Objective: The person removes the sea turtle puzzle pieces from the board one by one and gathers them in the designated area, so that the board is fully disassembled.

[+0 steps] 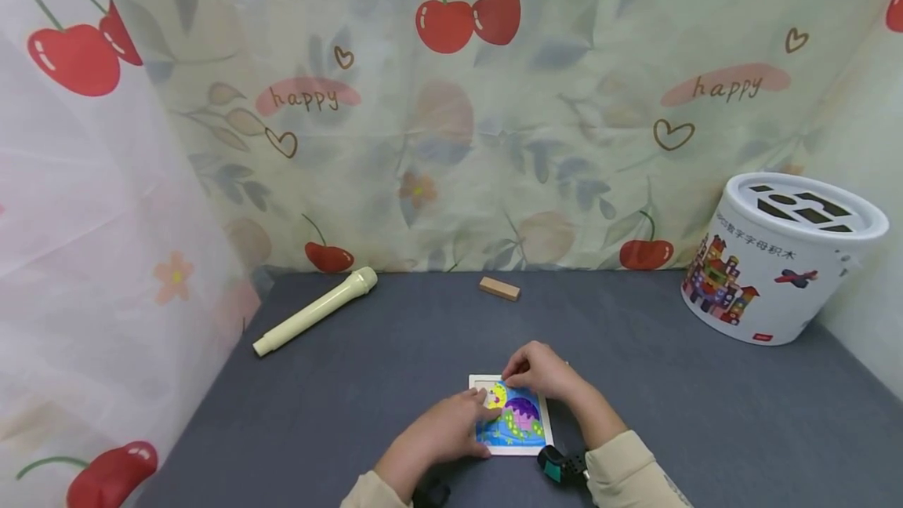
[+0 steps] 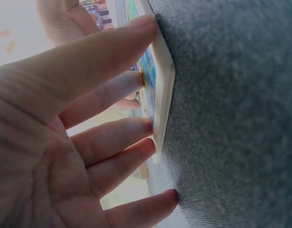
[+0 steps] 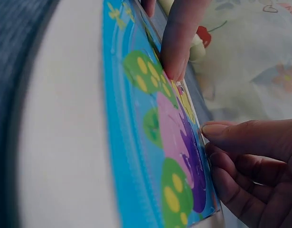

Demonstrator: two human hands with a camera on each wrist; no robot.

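Observation:
A small jigsaw puzzle (image 1: pixel 520 439) in a white frame lies on the dark grey table, showing a cartoon turtle with a purple and pink shell on blue. A bare pale patch shows near its upper left corner. My left hand (image 1: pixel 451 422) rests across the left side, fingertips on the picture and frame, with the thumb (image 2: pixel 136 33) at the near edge and the little finger on the table. At the far edge my right hand (image 1: pixel 546 371) pinches the puzzle between thumb (image 3: pixel 221 130) and curled fingers. Whether it grips a loose piece I cannot tell.
A cream tube with a knobbed end (image 1: pixel 317 310) lies at the back left. One wooden block (image 1: pixel 499 288) sits near the back edge. At the back right stands a white bucket (image 1: pixel 776 273) with shape holes in its lid. A printed curtain (image 1: pixel 451 179) hangs behind the table.

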